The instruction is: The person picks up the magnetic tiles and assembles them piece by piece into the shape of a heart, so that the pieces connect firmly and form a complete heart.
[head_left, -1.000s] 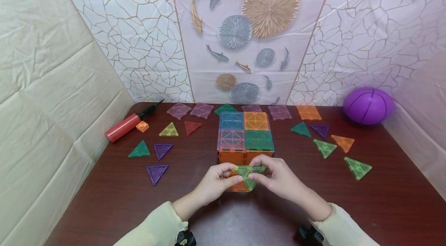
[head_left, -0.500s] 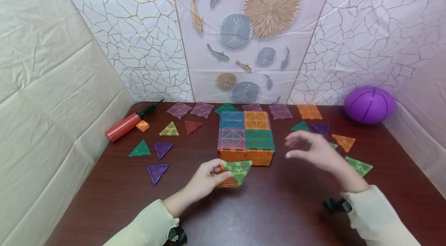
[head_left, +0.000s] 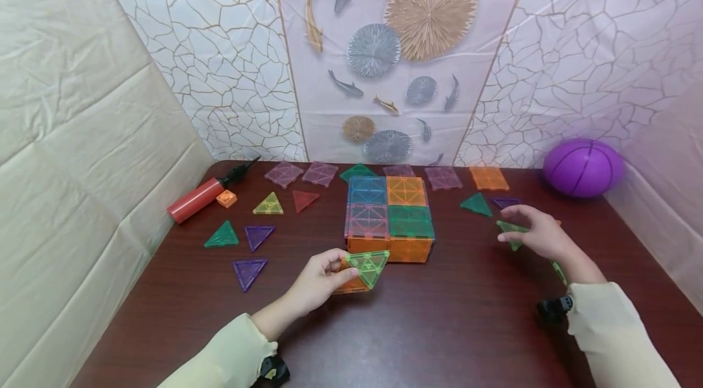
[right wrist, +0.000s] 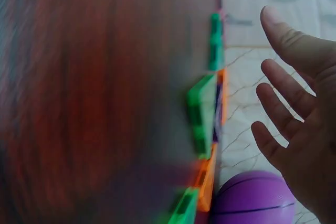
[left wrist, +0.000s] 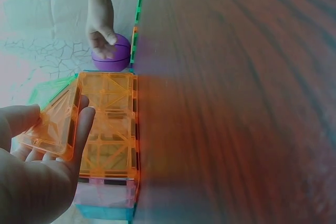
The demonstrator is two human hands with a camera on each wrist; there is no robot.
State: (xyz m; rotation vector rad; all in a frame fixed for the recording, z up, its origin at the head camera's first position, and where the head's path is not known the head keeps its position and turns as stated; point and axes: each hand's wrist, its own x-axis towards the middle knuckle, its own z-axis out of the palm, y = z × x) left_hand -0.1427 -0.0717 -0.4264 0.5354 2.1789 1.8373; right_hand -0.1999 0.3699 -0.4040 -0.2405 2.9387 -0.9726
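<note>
My left hand (head_left: 307, 284) pinches joined magnetic triangle tiles, a light green tile (head_left: 370, 267) and an orange tile (left wrist: 55, 121), in front of a box of square magnetic tiles (head_left: 410, 249). The box has orange front walls and a top of blue, orange, pink and green squares. On the right side my right hand (head_left: 540, 238) reaches over a light green triangle tile (head_left: 512, 227) lying on the table. Its fingers are spread and relaxed with nothing between them in the right wrist view, where that green tile (right wrist: 202, 116) appears beside the fingertips.
Left of the box lie purple (head_left: 249, 274), green (head_left: 222, 235), yellow (head_left: 268, 204) and red triangle tiles (head_left: 304, 200). A red pump (head_left: 193, 201) and a purple ball (head_left: 584, 167) stand at the sides. Pink square tiles (head_left: 284, 174) and an orange square tile (head_left: 489, 178) line the back.
My right hand has let go of the joined tiles and moved right, over the loose light green triangle tile. My left hand has shifted slightly left, still holding the joined tiles.
</note>
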